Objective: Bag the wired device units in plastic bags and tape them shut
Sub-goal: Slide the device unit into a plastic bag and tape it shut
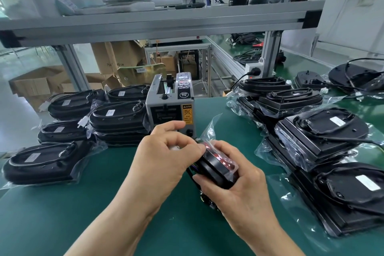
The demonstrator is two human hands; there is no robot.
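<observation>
Just in front of the grey tape dispenser [170,108], the left hand [166,158] had its fingers curled tight, pinching the clear, crinkly plastic bag [212,129] at the far end of the black device unit [216,170]. The right hand [234,189] wrapped curled fingers round the near end from below. The unit stood on edge, its long axis running towards the dispenser and its glossy, red-tinged face turned up and rightward, with the bag's loose mouth rising beside the dispenser.
</observation>
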